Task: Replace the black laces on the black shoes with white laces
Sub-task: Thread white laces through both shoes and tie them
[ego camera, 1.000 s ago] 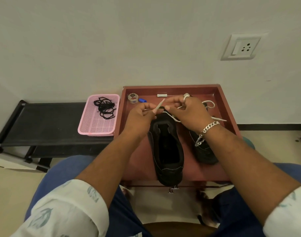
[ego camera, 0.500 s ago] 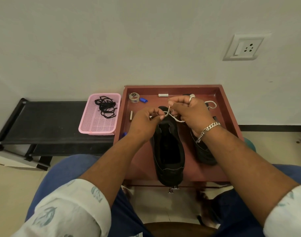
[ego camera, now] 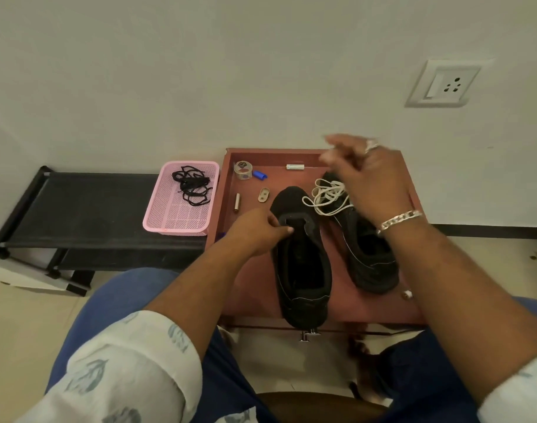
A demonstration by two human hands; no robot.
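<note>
My left hand [ego camera: 261, 228] pinches the near shoe [ego camera: 302, 261] at its tongue; my right hand [ego camera: 370, 175], blurred, grip unclear, is up over the white laces [ego camera: 328, 195] heaped on the far shoe [ego camera: 367, 248], right of the near one. Snag risk: loops catching my fingers. Tray wall [ego camera: 409, 190] crowds right; open room lies left
</note>
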